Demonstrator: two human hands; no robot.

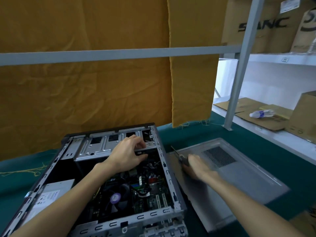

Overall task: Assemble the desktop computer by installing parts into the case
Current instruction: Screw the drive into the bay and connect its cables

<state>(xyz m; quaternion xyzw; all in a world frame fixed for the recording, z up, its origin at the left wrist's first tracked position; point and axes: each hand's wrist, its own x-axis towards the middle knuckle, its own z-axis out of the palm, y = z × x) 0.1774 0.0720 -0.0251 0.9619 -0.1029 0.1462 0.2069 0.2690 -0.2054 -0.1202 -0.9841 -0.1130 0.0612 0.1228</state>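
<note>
Nearest, an open computer case (164, 170) lies on its side on a green-covered table (266, 156), its motherboard (136, 190) and fan (116, 197) exposed. Beside it on the right lies the removed side panel (239, 171). Over that panel, the blurred right hand (196, 166) curls around a dark-handled screwdriver (181, 157). Farther in, the left hand (128, 153) grips the edge of the metal drive cage (95, 147), fingers curled. Behind hangs an orange cloth (85, 82); cardboard boxes (266, 24) sit on shelves to the right.
</note>
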